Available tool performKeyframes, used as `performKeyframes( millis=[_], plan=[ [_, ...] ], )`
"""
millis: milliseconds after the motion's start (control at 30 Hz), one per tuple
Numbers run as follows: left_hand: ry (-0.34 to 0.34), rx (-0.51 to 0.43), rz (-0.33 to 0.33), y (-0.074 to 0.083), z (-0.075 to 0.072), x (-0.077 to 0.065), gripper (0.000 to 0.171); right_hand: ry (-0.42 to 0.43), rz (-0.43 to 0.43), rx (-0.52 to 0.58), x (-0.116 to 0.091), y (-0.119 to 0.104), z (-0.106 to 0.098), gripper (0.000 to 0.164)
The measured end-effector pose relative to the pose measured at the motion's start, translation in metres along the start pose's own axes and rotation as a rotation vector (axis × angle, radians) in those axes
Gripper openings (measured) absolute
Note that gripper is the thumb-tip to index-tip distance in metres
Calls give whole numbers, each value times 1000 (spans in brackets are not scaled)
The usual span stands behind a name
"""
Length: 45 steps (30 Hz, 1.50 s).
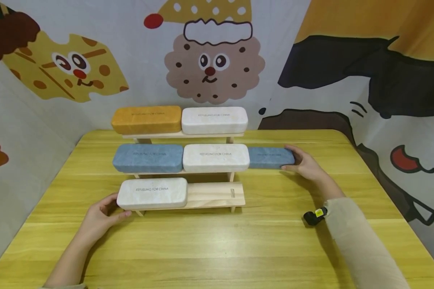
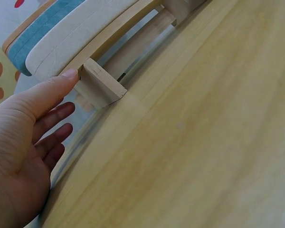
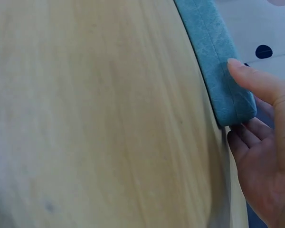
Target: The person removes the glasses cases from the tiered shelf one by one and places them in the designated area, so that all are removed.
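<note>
My right hand [image 1: 305,162] grips the right end of a blue glasses case [image 1: 271,157], thumb on its near side and fingers beyond. In the right wrist view that blue case's end [image 3: 223,80] lies close over the tabletop. Its left end meets the white glasses case [image 1: 216,157] on the middle step of a wooden stepped stand [image 1: 215,194] in the head view. My left hand [image 1: 99,220] is at the left end of the bottom step, beside another white glasses case [image 1: 152,192]. Its thumb [image 2: 61,83] touches the step's edge, with the other fingers loosely bent.
An orange case [image 1: 146,119] and a white case [image 1: 214,120] sit on the top step. Another blue case [image 1: 148,158] sits at the middle step's left. A small black camera [image 1: 314,216] sticks out from the right wrist. A cartoon-printed cloth [image 1: 137,52] hangs behind the table [image 1: 217,249].
</note>
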State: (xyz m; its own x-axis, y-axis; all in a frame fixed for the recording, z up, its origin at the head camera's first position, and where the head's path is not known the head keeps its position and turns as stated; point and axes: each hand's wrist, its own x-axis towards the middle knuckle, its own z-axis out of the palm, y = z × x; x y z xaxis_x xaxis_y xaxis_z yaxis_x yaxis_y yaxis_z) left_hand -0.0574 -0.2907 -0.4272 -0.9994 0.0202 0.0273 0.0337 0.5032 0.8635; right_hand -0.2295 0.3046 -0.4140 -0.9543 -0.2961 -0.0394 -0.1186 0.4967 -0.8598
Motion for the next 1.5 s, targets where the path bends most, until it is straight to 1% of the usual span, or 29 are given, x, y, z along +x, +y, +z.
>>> performKeyframes(
  millis=[267,500,667,767,867,1100,1333,1433,1500],
  plan=[
    [4,8,-6,-1,0,-1,65,39,-30,8,-9,-8,-2,88],
    [11,23,-9,0,0,-2,64,92,-44,15,-19,-23,-2,88],
    [14,18,-3,0,1,-2,65,137,-87,38,-26,-37,0,84],
    [13,20,-3,-1,1,-1,65,166,-119,27,-30,-46,3,82],
    [8,17,-3,-1,0,-1,66,192,-175,8,-36,-54,5,79],
    [3,11,7,0,0,-1,65,235,-383,48,-46,-76,13,79],
    [-1,2,8,1,0,-1,65,239,-577,96,-53,-103,22,79],
    [-5,0,4,2,0,-1,66,231,-636,121,-56,-114,26,78],
    [-5,-8,8,1,0,-1,67,226,-660,137,-58,-121,29,78]
  ],
)
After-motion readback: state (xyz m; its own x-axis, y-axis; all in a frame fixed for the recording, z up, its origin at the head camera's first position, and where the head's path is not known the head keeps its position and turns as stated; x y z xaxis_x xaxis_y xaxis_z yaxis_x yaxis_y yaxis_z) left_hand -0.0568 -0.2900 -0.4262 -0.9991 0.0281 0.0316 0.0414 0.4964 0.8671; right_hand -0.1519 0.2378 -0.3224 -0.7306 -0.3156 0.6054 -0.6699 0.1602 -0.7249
